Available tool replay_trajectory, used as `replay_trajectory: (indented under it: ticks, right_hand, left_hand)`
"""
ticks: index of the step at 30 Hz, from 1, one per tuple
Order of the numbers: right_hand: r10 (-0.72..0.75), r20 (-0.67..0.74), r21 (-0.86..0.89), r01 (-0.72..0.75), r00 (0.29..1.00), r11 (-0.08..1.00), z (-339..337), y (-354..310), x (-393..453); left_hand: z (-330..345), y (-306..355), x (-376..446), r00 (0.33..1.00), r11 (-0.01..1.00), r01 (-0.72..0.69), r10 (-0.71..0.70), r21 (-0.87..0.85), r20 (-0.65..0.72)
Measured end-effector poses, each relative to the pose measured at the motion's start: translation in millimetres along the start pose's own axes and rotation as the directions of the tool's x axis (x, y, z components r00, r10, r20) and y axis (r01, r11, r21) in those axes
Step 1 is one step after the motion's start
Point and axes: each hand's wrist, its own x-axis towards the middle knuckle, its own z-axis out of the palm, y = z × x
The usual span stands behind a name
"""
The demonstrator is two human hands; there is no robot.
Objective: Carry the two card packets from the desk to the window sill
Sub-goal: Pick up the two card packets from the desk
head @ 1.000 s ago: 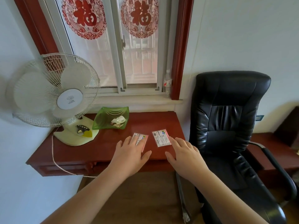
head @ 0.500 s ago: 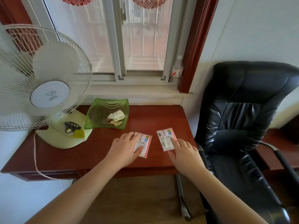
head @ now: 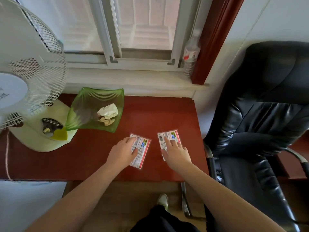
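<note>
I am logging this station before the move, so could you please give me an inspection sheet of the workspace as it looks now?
Surface: red-brown desk, both packets lying flat on it.
Job's things: left card packet and right card packet side by side, apart; window sill holds neither yet.
Clutter: green glass dish with crumpled paper; plastic bottle at the sill's right end.
Hands: left hand pressed on the left packet, right hand on the right packet; neither lifted.
Cables: fan cord hanging over the desk's left front edge.
Surroundings: table fan at left, black office chair at right, window behind.
</note>
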Motion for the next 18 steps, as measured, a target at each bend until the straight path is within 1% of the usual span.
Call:
replay_trajectory:
  ticks: [2,4,7,8,10,12,13,16,18]
  right_hand:
    - [0.005,0.017,-0.007,-0.005,1.000,1.000,2.5,8.3,18.4]
    - [0.003,0.030,-0.032,-0.002,1.000,0.999,5.3,18.2,33.3]
    - [0.019,0.048,-0.037,-0.017,0.999,0.999,12.4,31.1,48.2]
    - [0.051,0.047,-0.026,-0.050,0.998,0.998,14.8,34.5,51.9]
    - [0.183,0.048,0.026,-0.185,0.982,0.982,18.5,39.3,57.9]
    - [0.339,0.088,0.114,-0.348,0.937,0.931,21.6,42.0,63.8]
    - [0.392,0.109,0.149,-0.405,0.913,0.902,23.4,42.4,67.0]
    - [0.472,0.110,0.209,-0.484,0.875,0.849,28.9,39.0,76.5]
    - [0.503,0.115,0.209,-0.516,0.857,0.831,31.6,34.5,81.1]
  left_hand:
    - [8.0,0.5,11.2,0.995,0.996,0.090,-0.090,-0.013,0.045]
    - [15.2,-0.7,19.0,0.976,0.978,0.206,-0.203,-0.034,0.073]
    - [27.1,-4.0,24.1,0.938,0.938,0.343,-0.339,-0.049,0.068]
    - [30.6,-4.4,25.1,0.925,0.925,0.377,-0.373,-0.058,0.067]
    - [36.7,-4.3,26.2,0.901,0.898,0.432,-0.426,-0.083,0.082]
    - [42.5,-3.9,26.9,0.876,0.871,0.480,-0.470,-0.103,0.102]
    - [45.2,-3.4,27.2,0.866,0.861,0.498,-0.489,-0.102,0.104]
    - [51.3,-1.1,27.5,0.835,0.832,0.550,-0.545,-0.070,0.075]
    - [53.8,0.4,26.6,0.811,0.810,0.585,-0.583,-0.041,0.052]
